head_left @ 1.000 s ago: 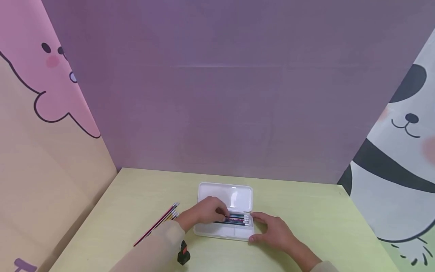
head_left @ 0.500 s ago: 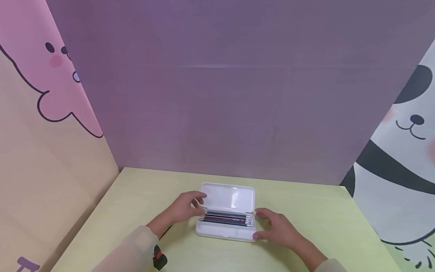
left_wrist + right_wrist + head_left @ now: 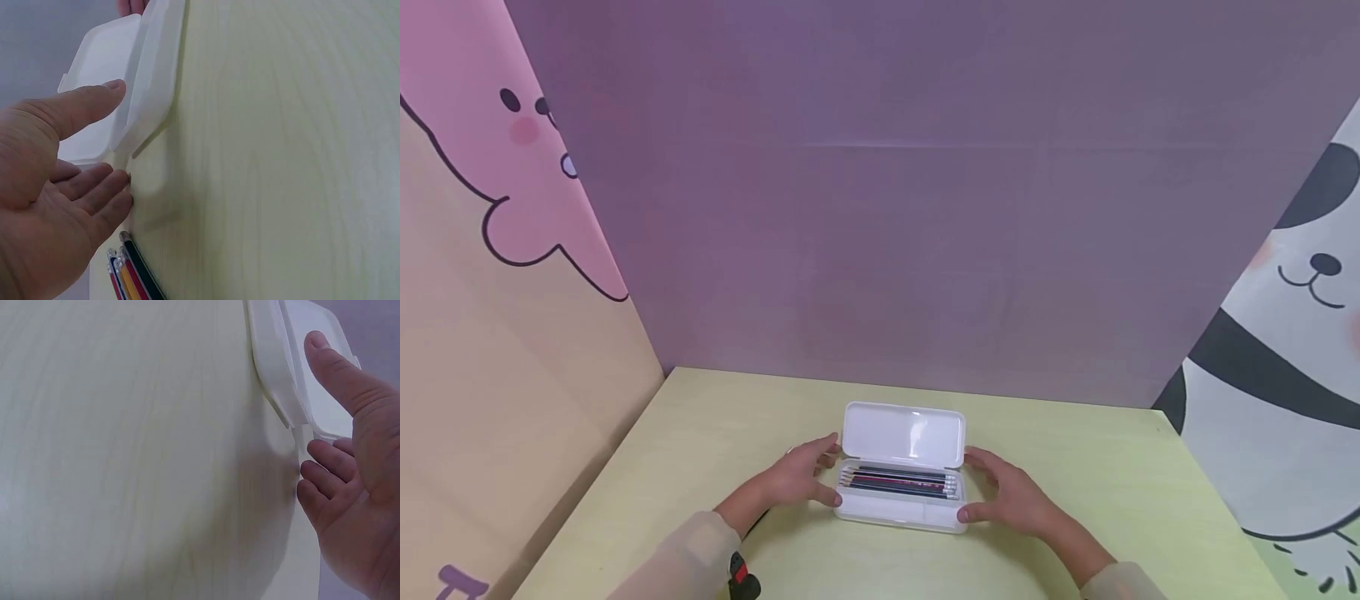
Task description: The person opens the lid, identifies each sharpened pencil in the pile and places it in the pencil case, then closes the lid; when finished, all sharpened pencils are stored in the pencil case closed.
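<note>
In the head view a white pencil case (image 3: 887,512) lies with its lid (image 3: 887,433) swung up at the back. Several dark pencils (image 3: 895,482), one with red, lie side by side in its rear compartment, white ends to the right. My left hand (image 3: 797,477) is at the case's left end, thumb near the front corner, fingers spread and holding nothing. At the opposite end, my right hand (image 3: 1011,498) has its thumb at the front right corner and its fingers beside the hinge side. Both wrist views show loosely extended fingers beside the white plastic.
Several loose pencils (image 3: 132,275), with red, yellow and dark green barrels, lie on the table beneath the left hand, mostly hidden by the arm in the head view. A purple wall (image 3: 895,250) rises behind the pale wooden table (image 3: 1075,450), with cartoon-printed panels on both sides.
My left hand has left the pencils inside the case and drawn back leftward, then lowered to the case's left end. The right hand has stayed at the right end.
</note>
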`<state>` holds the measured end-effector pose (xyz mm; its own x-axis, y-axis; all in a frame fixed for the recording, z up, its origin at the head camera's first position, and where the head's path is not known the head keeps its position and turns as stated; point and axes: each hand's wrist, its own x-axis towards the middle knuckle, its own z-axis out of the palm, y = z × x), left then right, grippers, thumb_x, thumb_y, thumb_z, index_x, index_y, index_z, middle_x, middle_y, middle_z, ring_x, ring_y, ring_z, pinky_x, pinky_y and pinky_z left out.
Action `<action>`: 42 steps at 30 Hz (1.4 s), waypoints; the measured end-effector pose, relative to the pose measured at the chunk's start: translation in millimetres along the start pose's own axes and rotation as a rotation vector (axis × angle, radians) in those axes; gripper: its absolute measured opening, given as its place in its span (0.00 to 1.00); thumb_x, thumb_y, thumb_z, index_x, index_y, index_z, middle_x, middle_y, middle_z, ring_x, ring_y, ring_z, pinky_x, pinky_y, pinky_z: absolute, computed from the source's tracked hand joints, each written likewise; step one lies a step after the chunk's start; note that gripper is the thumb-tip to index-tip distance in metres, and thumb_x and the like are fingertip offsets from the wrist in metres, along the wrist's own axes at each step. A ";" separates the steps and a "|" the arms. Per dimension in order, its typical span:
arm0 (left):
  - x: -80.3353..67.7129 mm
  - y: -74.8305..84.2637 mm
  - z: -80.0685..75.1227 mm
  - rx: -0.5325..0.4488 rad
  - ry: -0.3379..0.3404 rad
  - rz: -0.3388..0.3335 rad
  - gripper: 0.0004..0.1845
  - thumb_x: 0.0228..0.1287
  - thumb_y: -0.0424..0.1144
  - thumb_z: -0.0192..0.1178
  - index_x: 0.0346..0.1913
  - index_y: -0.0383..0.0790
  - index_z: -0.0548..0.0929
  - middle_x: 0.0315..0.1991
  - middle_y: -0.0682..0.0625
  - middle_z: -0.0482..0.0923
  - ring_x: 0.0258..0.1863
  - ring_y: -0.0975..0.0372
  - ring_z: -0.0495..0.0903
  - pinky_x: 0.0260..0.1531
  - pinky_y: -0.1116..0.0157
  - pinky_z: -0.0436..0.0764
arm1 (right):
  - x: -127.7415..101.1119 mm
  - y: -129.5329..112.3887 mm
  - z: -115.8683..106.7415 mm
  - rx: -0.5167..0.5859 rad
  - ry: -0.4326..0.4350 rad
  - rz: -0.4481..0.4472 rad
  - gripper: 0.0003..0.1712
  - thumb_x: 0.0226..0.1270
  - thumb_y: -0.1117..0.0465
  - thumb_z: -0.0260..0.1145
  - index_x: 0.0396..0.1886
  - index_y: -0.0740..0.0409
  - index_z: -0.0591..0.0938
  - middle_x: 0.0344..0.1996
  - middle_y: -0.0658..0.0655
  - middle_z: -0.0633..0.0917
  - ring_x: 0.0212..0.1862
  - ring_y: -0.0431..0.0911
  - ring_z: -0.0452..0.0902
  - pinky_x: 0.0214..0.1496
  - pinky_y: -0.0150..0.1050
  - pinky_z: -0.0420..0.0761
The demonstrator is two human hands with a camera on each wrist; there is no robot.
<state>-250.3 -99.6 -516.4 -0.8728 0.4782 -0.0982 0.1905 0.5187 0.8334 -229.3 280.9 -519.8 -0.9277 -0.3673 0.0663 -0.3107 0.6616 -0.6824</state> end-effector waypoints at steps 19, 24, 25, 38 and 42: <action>2.8 -8.1 2.1 0.119 -0.010 0.016 0.57 0.50 0.33 0.80 0.79 0.31 0.55 0.67 0.44 0.73 0.68 0.48 0.71 0.71 0.46 0.67 | -0.2 5.5 9.4 0.042 0.011 0.048 0.67 0.36 0.50 0.89 0.78 0.55 0.64 0.69 0.53 0.79 0.77 0.64 0.60 0.76 0.66 0.56; 4.1 -11.6 2.8 0.057 0.004 0.019 0.54 0.49 0.32 0.81 0.77 0.35 0.59 0.68 0.43 0.71 0.68 0.47 0.71 0.71 0.45 0.67 | -0.1 6.1 10.5 0.075 0.016 0.053 0.66 0.35 0.52 0.89 0.78 0.53 0.65 0.68 0.52 0.80 0.78 0.63 0.60 0.77 0.67 0.54; 4.1 -11.9 2.8 0.045 0.008 0.020 0.54 0.48 0.31 0.81 0.77 0.35 0.59 0.69 0.43 0.71 0.68 0.47 0.72 0.71 0.45 0.67 | -0.2 6.5 10.7 0.083 0.019 0.050 0.65 0.35 0.53 0.89 0.77 0.53 0.66 0.68 0.53 0.80 0.77 0.63 0.60 0.77 0.67 0.54; -3.9 -10.5 3.3 0.067 0.048 0.083 0.46 0.48 0.32 0.81 0.68 0.33 0.65 0.65 0.38 0.76 0.66 0.44 0.76 0.69 0.45 0.70 | -5.2 4.9 13.6 0.101 0.080 0.086 0.57 0.34 0.54 0.89 0.68 0.52 0.71 0.64 0.56 0.82 0.71 0.62 0.69 0.75 0.65 0.61; -8.5 -12.5 4.3 0.115 0.072 0.082 0.41 0.50 0.36 0.81 0.66 0.37 0.69 0.65 0.41 0.78 0.66 0.48 0.78 0.69 0.48 0.71 | -8.7 3.9 14.3 0.059 0.101 0.096 0.52 0.37 0.52 0.89 0.66 0.47 0.75 0.64 0.55 0.82 0.69 0.62 0.73 0.71 0.63 0.68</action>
<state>-243.4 -107.1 -528.4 -0.8815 0.4721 0.0107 0.3090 0.5596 0.7690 -219.4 277.4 -533.4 -0.9697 -0.2342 0.0697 -0.2094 0.6496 -0.7309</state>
